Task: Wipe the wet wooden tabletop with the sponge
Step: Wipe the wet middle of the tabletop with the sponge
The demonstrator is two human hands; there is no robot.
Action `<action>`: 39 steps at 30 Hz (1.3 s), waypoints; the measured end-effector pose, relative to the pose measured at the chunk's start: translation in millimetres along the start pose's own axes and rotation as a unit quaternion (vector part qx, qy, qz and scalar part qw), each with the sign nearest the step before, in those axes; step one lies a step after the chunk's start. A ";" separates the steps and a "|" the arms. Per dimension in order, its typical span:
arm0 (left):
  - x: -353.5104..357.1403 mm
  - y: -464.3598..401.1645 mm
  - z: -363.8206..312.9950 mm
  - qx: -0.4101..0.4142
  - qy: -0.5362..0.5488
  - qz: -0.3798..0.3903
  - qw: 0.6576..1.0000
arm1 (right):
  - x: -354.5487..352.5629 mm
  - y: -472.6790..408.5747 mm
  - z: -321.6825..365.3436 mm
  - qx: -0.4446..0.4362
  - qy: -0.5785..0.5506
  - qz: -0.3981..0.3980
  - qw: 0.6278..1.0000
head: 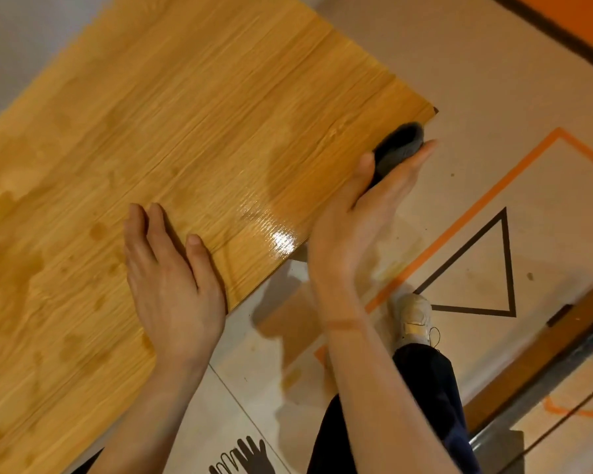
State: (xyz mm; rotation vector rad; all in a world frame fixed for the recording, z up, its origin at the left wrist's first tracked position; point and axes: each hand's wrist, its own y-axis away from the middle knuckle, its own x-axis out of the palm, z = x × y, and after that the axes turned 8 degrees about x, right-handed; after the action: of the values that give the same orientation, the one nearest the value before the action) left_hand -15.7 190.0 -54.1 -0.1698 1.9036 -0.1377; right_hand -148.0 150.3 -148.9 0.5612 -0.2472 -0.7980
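The wooden tabletop (172, 131) fills the left and middle of the view, with darker wet patches and a shiny wet streak near its right edge. A dark grey sponge (399, 147) sits at the table's right edge, close to the far right corner. My right hand (367, 213) holds it between thumb and fingers, the fingers reaching past the table's edge. My left hand (172, 282) lies flat on the tabletop by the same edge, fingers straight, holding nothing.
Right of the table is pale floor (459, 80) with orange tape lines (473, 206) and a black triangle outline (480, 268). My shoe (415, 316) and dark trouser leg stand there. A metal and wood frame (541, 364) crosses the lower right.
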 end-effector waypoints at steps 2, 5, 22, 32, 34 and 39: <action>-0.9 0.0 -0.7 0.000 -0.001 0.003 1.000 | 0.9 56.4 13.2 -0.057 0.019 -0.034 0.998; -2.1 0.0 -1.3 0.000 0.000 0.009 1.000 | -6.0 154.3 39.2 -0.164 0.041 0.011 0.986; -3.5 -0.3 -2.4 -0.001 0.009 0.015 1.000 | -15.5 111.5 57.0 -0.105 0.031 0.042 0.993; -10.2 -4.1 -3.0 -0.033 0.097 0.022 0.994 | -83.7 -19.3 137.8 -0.156 0.164 0.046 0.973; -15.4 -7.8 -6.1 -0.037 0.127 0.029 0.991 | -95.2 -28.9 145.2 -0.151 0.164 0.077 0.972; -14.0 -34.4 -33.8 0.001 0.122 0.058 0.991 | -110.1 -54.5 169.8 -0.114 0.171 0.159 0.966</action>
State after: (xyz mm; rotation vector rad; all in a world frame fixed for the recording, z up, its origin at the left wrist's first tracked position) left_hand -41.2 159.3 -23.8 -0.0399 2.1508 -0.0846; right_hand -326.0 135.8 -39.3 0.4186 0.0727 -0.4005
